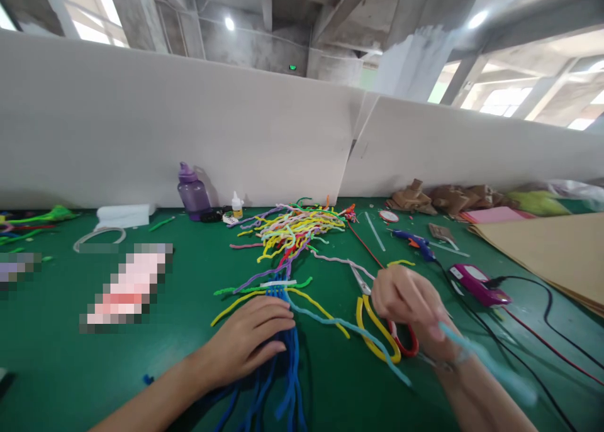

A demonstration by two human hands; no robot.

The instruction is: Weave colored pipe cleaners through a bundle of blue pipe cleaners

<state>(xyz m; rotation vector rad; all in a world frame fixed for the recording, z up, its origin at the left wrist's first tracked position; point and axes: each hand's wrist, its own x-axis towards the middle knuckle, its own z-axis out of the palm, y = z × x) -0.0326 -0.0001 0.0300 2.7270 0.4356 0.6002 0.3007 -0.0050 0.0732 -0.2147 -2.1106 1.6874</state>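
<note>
Blue strands [293, 369] lie under the left hand [257, 331]; scissors [383, 326] obstruct the space near the right hand [408, 300].
The left hand is nearly flat, fingers together, across the strands on the green tabletop [189, 319]; the right pinches a light-blue strand [486, 353], free end blurred. The scissors are partly hidden behind the right hand. A multicoloured pile [297, 227] sits beyond; a glue gun [418, 243] and purple box [479, 284] occupy the right side.

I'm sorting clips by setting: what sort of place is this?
Probably a craft workshop in a plain, industrial-looking building. The signs are the pile of coloured fuzzy strands, what looks like a blue glue gun, and the bare concrete ceiling above.
</note>
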